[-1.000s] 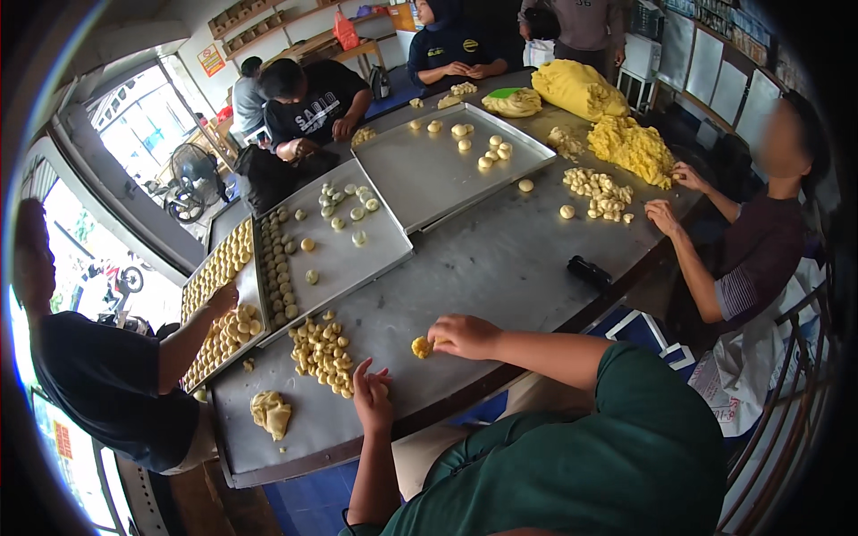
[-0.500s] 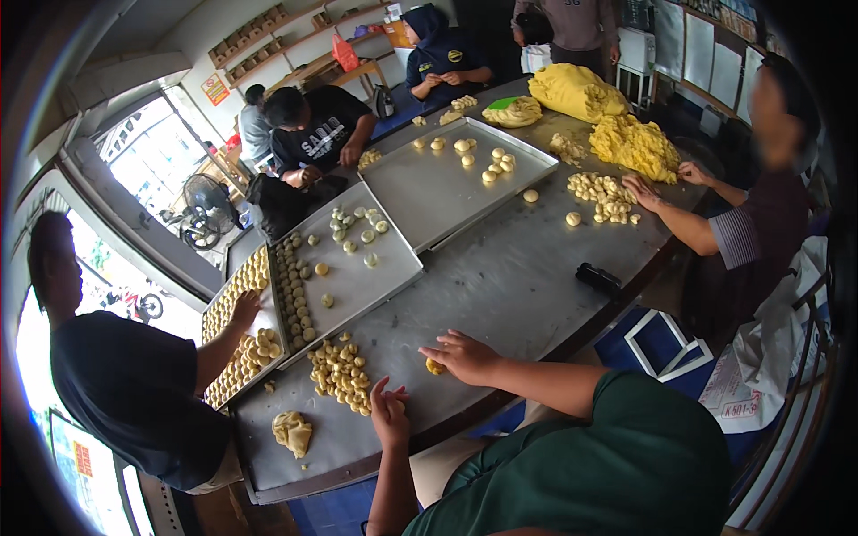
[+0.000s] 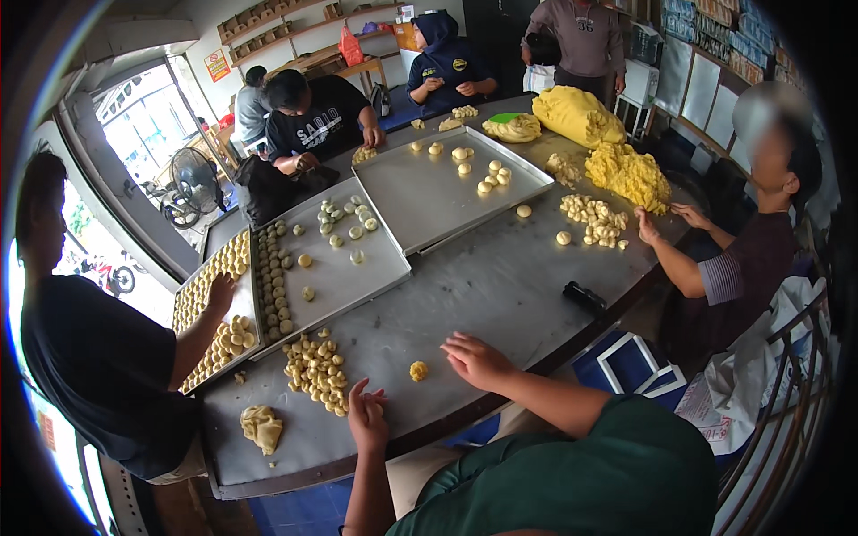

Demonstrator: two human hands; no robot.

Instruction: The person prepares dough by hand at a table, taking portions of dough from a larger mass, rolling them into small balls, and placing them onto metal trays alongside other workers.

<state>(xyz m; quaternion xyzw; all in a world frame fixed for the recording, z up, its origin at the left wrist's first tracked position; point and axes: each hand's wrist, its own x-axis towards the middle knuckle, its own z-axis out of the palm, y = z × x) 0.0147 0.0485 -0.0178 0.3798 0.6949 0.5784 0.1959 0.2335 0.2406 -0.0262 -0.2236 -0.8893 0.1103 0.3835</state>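
Observation:
My left hand [image 3: 366,415] hovers at the near edge of the metal table, fingers loosely bent and apart, beside a heap of pale dough pieces [image 3: 313,371]. My right hand [image 3: 475,362] is open, fingers fairly straight, to the right of a small rough yellow ball [image 3: 418,371] on the tabletop. Nothing shows in either hand. A soft pale dough lump [image 3: 262,429] lies to the left of the heap.
Trays [image 3: 416,210] of dough balls stand beyond my hands. Big yellow dough masses [image 3: 576,116] and more pieces [image 3: 592,219] lie farther right. A black object [image 3: 583,295] lies near the right edge. Co-workers [image 3: 107,357] [image 3: 733,277] [image 3: 322,121] sit or stand around the table.
My right hand has let go of the yellow ball and moved right, its fingers opening. The co-worker on the right has shifted their hands about the dough.

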